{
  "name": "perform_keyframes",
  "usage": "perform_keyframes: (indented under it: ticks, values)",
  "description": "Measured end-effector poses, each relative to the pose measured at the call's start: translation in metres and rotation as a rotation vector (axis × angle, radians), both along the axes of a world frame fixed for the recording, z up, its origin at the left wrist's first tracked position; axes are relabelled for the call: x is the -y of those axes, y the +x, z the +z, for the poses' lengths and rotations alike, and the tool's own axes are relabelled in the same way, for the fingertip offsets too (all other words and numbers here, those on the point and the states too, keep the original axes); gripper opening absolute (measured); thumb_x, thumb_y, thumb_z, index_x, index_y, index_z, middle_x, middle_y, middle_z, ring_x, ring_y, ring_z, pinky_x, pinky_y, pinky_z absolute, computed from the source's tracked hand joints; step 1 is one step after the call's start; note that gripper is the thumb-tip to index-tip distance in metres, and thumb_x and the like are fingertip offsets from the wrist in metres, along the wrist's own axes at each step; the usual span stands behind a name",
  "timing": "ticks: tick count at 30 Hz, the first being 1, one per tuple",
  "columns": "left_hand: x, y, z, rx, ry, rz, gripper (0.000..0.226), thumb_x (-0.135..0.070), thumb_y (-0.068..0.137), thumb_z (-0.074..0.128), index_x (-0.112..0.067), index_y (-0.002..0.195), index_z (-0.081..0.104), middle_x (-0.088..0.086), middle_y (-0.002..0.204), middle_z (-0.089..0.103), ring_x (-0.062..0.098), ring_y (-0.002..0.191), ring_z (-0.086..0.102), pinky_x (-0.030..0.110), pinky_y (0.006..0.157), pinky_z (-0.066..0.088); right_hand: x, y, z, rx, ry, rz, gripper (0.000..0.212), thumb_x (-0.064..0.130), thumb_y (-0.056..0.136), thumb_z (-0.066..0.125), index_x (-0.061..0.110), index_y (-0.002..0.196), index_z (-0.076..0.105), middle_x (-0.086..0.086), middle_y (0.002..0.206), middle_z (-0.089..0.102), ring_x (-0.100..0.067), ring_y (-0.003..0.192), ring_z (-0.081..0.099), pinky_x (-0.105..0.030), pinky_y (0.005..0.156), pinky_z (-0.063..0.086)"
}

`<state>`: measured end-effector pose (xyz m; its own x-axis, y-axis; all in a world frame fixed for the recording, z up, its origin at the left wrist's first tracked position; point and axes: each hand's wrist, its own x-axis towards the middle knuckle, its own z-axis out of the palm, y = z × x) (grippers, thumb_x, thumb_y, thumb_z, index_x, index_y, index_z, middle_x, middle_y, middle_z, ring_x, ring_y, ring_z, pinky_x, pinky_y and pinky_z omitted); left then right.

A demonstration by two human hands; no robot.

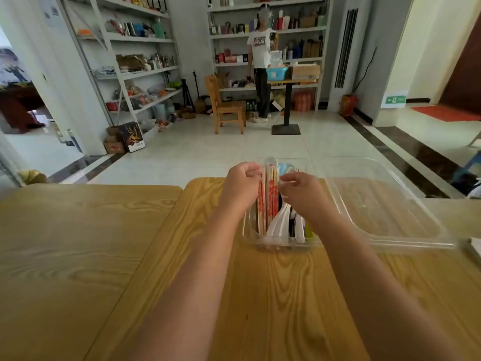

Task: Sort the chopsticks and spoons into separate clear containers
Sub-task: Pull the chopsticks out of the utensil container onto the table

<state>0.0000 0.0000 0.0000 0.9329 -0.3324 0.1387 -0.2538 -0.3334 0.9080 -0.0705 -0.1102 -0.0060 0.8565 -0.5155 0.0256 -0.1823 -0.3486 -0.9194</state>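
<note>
A clear plastic container (279, 244) stands on the wooden table (273, 282) in front of me. Wrapped chopsticks (270, 194) in red-and-white paper fill its left side. White spoons (279, 221) and other coloured utensils lie in its right side. My left hand (240, 185) hovers over the container's left edge with curled fingers at the chopsticks; whether it holds one is unclear. My right hand (303, 190) is over the right side, fingers bent and pinching toward the chopstick tops. A large clear lid or tray (385, 204) lies to the right.
A second wooden table (78, 243) adjoins on the left. A white object (475, 247) pokes in at the right edge. Beyond the table, a person (260, 61) stands by shelves, a wooden chair (226, 105) and a small stand table (287, 100).
</note>
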Motion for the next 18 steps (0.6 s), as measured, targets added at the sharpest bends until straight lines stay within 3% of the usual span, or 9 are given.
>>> perform_keyframes:
  ticks: [2, 5, 6, 8, 11, 16, 18]
  values:
    - [0.002, 0.010, -0.001, 0.037, 0.057, 0.008, 0.030, -0.011, 0.098, 0.052, -0.019, 0.127, 0.060, -0.004, 0.117, 0.068, 0.011, 0.104, 0.065, 0.035, 0.096, 0.054, 0.007, 0.008, -0.001, -0.027, -0.075, -0.033, 0.027, 0.007, 0.093, 0.053, 0.011, 0.117, 0.065, -0.004, 0.097, 0.069, -0.023, 0.088, 0.069, -0.042, 0.084, 0.059]
    - [-0.002, 0.008, -0.009, 0.102, 0.159, -0.011, 0.028, -0.013, 0.098, 0.054, -0.020, 0.124, 0.062, -0.004, 0.111, 0.069, 0.012, 0.092, 0.068, 0.035, 0.087, 0.058, 0.010, 0.010, -0.006, -0.064, -0.128, -0.057, 0.021, 0.003, 0.091, 0.054, 0.012, 0.080, 0.069, -0.012, 0.085, 0.070, -0.032, 0.084, 0.070, -0.049, 0.079, 0.059]
    - [-0.002, 0.006, -0.013, 0.127, 0.211, -0.013, 0.027, -0.014, 0.098, 0.055, -0.020, 0.124, 0.062, -0.004, 0.109, 0.069, 0.012, 0.086, 0.069, 0.033, 0.080, 0.060, 0.010, 0.013, -0.007, -0.074, -0.145, -0.062, 0.021, 0.002, 0.091, 0.054, 0.008, 0.076, 0.069, -0.017, 0.084, 0.071, -0.035, 0.083, 0.070, -0.050, 0.077, 0.059]
    - [-0.001, 0.004, -0.020, 0.164, 0.314, -0.019, 0.028, -0.016, 0.097, 0.059, -0.018, 0.125, 0.062, -0.002, 0.110, 0.069, 0.010, 0.082, 0.068, 0.024, 0.070, 0.058, 0.013, 0.022, -0.009, -0.116, -0.196, -0.060, 0.017, 0.003, 0.089, 0.054, 0.000, 0.087, 0.070, -0.020, 0.085, 0.071, -0.034, 0.075, 0.068, -0.047, 0.070, 0.060]
    - [0.004, 0.005, -0.028, 0.197, 0.426, -0.046, 0.027, -0.018, 0.095, 0.062, -0.015, 0.122, 0.064, 0.001, 0.112, 0.069, 0.013, 0.090, 0.068, 0.024, 0.077, 0.056, 0.012, 0.032, -0.009, -0.181, -0.280, -0.039, 0.016, 0.006, 0.087, 0.053, 0.005, 0.091, 0.068, -0.012, 0.079, 0.068, -0.020, 0.062, 0.058, -0.034, 0.056, 0.052]
    - [0.010, 0.002, -0.027, 0.298, 0.626, -0.069, 0.014, -0.018, 0.097, 0.058, -0.014, 0.104, 0.069, 0.003, 0.095, 0.070, 0.013, 0.077, 0.065, 0.017, 0.059, 0.046, 0.011, 0.044, -0.015, -0.217, -0.243, -0.066, 0.018, 0.000, 0.086, 0.052, 0.001, 0.099, 0.064, -0.008, 0.077, 0.064, -0.017, 0.064, 0.058, -0.028, 0.054, 0.048]
    - [0.012, 0.000, -0.027, 0.334, 0.670, -0.098, 0.015, -0.023, 0.097, 0.059, -0.013, 0.095, 0.071, 0.002, 0.082, 0.067, 0.013, 0.065, 0.060, 0.020, 0.055, 0.045, 0.009, 0.046, -0.020, -0.180, -0.210, -0.050, 0.023, -0.002, 0.087, 0.052, 0.001, 0.106, 0.063, -0.010, 0.084, 0.066, -0.021, 0.072, 0.063, -0.033, 0.058, 0.054]
